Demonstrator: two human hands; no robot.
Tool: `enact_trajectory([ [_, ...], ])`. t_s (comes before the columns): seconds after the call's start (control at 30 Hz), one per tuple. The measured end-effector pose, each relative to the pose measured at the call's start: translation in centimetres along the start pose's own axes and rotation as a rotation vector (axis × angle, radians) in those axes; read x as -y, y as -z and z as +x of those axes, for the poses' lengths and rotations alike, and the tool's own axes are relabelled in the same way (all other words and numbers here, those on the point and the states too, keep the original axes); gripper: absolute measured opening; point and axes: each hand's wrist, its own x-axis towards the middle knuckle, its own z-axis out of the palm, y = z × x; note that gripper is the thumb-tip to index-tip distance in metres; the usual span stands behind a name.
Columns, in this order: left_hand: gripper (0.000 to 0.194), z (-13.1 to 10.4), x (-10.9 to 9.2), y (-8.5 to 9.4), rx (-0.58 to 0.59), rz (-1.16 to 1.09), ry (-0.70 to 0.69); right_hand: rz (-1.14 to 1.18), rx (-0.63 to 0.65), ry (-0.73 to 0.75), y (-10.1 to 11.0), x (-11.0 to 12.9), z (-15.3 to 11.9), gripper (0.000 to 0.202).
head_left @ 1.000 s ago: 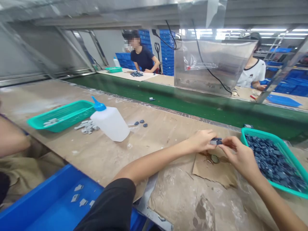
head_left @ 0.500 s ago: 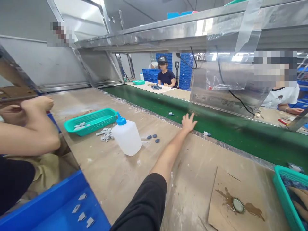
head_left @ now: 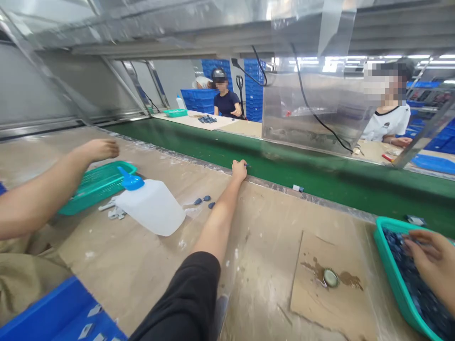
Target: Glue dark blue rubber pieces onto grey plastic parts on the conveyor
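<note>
One small part (head_left: 246, 165), mostly hidden, sits clamped in our left hand (head_left: 239, 170) at the green belt (head_left: 263, 166); our right hand (head_left: 432, 258) touches dark pieces (head_left: 403, 263) in the teal basket (head_left: 389, 272) — set beside us, presumably for easy reach — but whether it pinches any, we cannot tell.

The left hand (head_left: 239, 169) has closed on a small part (head_left: 247, 165).

1. Overhead, a metal shelf (head_left: 159, 33) spans the view.
2. Below it, a green conveyor belt (head_left: 192, 148) runs along the brown tabletop (head_left: 263, 246).
3. And at the back, blue crates (head_left: 253, 97) stacked high, a pale wall (head_left: 172, 78) beyond, strip lights (head_left: 418, 57) glowing at right!
</note>
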Motion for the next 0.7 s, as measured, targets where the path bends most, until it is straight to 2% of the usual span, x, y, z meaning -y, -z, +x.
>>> enact_trajectory([
  [0.03,0.023,-0.9,-0.8,-0.5,0.023,-0.078,0.002,0.191,0.03,-0.118,0.8,1.4,0.0,0.014],
  [0.1,0.025,-3.4,-2.5,-1.7,0.11,-0.25,0.014,0.491,0.05,-0.247,2.0,3.9,0.1,0.023],
  [0.17,0.024,-6.9,-4.4,-2.7,0.236,-0.407,0.027,0.57,0.143,-0.258,2.6,5.5,0.1,0.029],
  [0.23,0.019,-11.2,-6.2,-2.8,0.404,-0.562,0.055,0.657,0.191,-0.215,3.0,6.5,-0.1,0.031],
  [0.27,0.017,-13.5,-7.0,-2.5,0.521,-0.65,0.082,0.684,0.246,-0.179,3.1,6.9,-0.3,0.031],
  [0.33,0.016,-18.1,-8.3,-1.6,0.87,-0.94,0.234,0.731,0.362,-0.117,3.4,7.9,-0.9,0.03],
  [0.37,0.015,-20.2,-8.9,-1.1,1.002,-1.012,0.293,0.752,0.411,-0.096,3.5,8.5,-1.3,0.03],
  [0.43,0.017,-23.1,-9.8,-0.3,1.151,-1.063,0.363,0.786,0.484,-0.057,3.4,9.7,-2.0,0.028],
  [0.53,0.023,-24.6,-10.1,-0.2,1.146,-1.014,0.285,0.729,0.588,0.063,2.8,11.1,-2.9,0.017],
  [0.6,0.028,-24.4,-9.7,-0.4,1.111,-0.951,0.162,0.634,0.634,0.189,2.4,11.8,-3.4,0.014],
  [0.7,0.027,-23.8,-8.7,-1.0,1.11,-0.851,0.01,0.473,0.689,0.377,1.8,12.6,-4.2,0.02],
])
